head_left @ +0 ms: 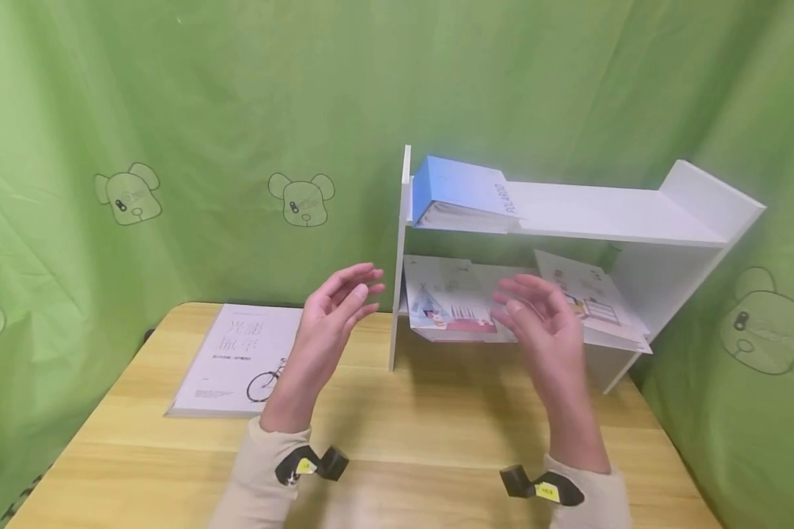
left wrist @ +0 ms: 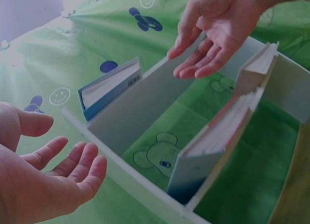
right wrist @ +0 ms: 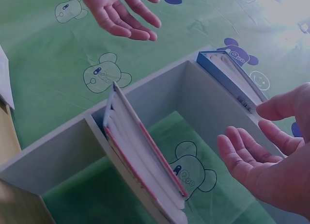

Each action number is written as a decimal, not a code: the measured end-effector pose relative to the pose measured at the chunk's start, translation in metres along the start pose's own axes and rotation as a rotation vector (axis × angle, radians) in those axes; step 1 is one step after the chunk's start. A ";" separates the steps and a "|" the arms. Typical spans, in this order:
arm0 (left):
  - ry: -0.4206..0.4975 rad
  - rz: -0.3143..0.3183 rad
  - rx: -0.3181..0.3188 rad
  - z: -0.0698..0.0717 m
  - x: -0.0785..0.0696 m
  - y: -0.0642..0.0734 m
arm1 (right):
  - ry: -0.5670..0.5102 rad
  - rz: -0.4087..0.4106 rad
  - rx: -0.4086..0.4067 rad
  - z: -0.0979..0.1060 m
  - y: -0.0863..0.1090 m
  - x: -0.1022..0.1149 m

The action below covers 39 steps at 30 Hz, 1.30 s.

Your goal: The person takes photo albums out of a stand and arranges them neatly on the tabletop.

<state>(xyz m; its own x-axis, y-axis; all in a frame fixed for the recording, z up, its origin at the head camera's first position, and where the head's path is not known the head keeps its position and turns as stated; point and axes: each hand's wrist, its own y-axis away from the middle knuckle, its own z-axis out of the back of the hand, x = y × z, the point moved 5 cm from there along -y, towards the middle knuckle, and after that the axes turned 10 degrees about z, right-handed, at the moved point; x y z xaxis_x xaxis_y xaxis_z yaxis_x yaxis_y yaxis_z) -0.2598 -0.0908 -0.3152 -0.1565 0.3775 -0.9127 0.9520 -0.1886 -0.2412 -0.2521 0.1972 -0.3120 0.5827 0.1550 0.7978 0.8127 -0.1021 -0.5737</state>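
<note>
My left hand (head_left: 336, 312) is raised in front of the left side of a white shelf (head_left: 622, 209), fingers loosely bent around nothing. In front of the lower shelf my right hand (head_left: 548, 330) hovers in the same way, and nothing is in it. On the top board, at the left, lies a blue book (head_left: 466, 191) marked POLAROID. The lower board bears an illustrated book (head_left: 446, 301) at the left and another pale book (head_left: 595, 297) tilted at the right. The right wrist view shows the blue book (right wrist: 227, 78) near the right fingertips.
A white book (head_left: 218, 367) with a bicycle on its cover lies on the wooden table (head_left: 397, 441), left of the shelf and partly behind the left forearm. Green curtains (head_left: 225, 110) with bear outlines hang behind and at both sides.
</note>
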 end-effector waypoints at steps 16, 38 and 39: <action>0.094 -0.025 0.038 -0.033 -0.026 -0.029 | 0.085 0.053 -0.057 0.005 -0.033 0.035; 0.069 -0.056 -0.099 -0.050 -0.037 -0.048 | 0.163 0.067 -0.072 -0.004 -0.060 0.047; 0.039 -0.071 -0.120 -0.051 -0.037 -0.048 | 0.165 0.072 -0.074 -0.005 -0.060 0.048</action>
<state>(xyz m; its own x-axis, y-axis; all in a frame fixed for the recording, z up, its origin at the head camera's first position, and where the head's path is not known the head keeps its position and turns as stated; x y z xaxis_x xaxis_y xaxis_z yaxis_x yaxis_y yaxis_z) -0.2859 -0.0500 -0.2532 -0.2164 0.4214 -0.8807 0.9638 -0.0518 -0.2616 -0.2735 0.2054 -0.2384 0.6277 -0.0175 0.7782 0.7637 -0.1801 -0.6200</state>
